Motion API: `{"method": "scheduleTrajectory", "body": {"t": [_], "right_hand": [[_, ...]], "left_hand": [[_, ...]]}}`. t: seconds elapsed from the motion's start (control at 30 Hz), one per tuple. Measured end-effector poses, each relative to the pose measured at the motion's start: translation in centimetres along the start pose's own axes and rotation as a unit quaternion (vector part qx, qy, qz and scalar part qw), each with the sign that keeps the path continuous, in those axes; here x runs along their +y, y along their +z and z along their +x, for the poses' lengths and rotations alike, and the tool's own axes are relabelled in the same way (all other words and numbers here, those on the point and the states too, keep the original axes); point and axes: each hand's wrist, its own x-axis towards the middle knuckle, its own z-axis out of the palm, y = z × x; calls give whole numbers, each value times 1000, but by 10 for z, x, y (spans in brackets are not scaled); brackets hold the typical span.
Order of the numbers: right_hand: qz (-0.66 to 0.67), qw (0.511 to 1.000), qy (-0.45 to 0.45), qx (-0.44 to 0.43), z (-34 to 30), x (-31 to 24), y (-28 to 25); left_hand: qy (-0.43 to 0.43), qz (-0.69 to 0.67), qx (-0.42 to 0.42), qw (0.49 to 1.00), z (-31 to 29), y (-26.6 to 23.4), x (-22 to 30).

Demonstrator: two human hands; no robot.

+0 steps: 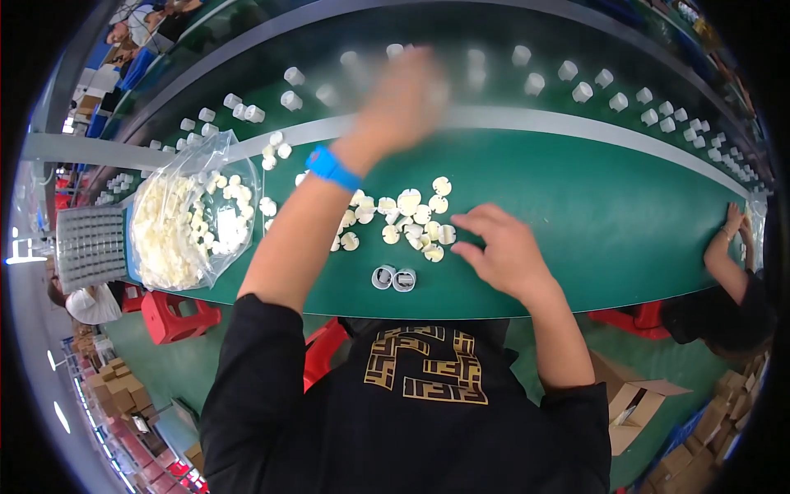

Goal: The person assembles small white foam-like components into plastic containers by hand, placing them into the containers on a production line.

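My left hand (409, 95), with a blue band on its wrist, is stretched out over the far belt among white cup-shaped parts. Motion smears its fingers, so whether it holds a part cannot be made out. On the green table my right hand (504, 245) hovers at the right side of a loose pile of cream round caps (409, 200), thumb and fingers apart with nothing between them. Two grey-white cylindrical cups (383, 277) stand side by side near the table's front edge, their open ends up, with something grey inside.
A clear plastic bag (169, 235) full of cream caps lies at the left, beside a grey slatted crate (92, 247). Many white parts (583, 91) stand along the dark green belt behind a pale rail (568, 125). At the far right, another person's arm (724, 247) rests at the table.
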Motion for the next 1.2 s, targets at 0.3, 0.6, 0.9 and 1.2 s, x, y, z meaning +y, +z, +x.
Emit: {"method": "scheduleTrajectory", "body": {"t": [0.3,0.6,0.9,1.2], "right_hand": [[-48,999,7,-12,0,4,14],[-21,979,202,-25,3,25,-20],[-38,999,-2,-28,6,17,-13],[-112,989,49,-77,6,-3,-13]], "left_hand": [[12,216,-81,973,32,53,-45],[-82,-115,-106,984,-147,-92,75],[-187,-176,-79,963,-233,-85,110],[-251,-269,17,930,-250,-89,100]]}}
